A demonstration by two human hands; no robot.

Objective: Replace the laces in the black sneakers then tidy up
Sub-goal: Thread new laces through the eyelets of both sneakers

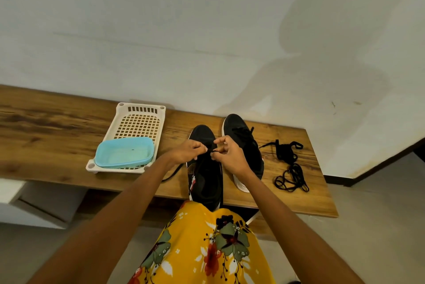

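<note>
- Wooden bench [57, 136] against a pale wall [184, 31]
- Two sneakers [204, 168] [246, 145] right of one basket [138, 120]
- Left hand [188, 151] and right hand [230, 155] each pinch one lace [212, 151]

Wooden surface [57, 141] against a pale wall.
On it: a white basket [158, 120], two black sneakers [207, 182] [248, 143], and a loose tangle of black laces [291, 168].

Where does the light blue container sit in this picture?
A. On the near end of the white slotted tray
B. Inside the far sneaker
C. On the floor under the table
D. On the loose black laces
A: the light blue container rests on the near end of the white slotted tray, left of the sneakers.
</note>
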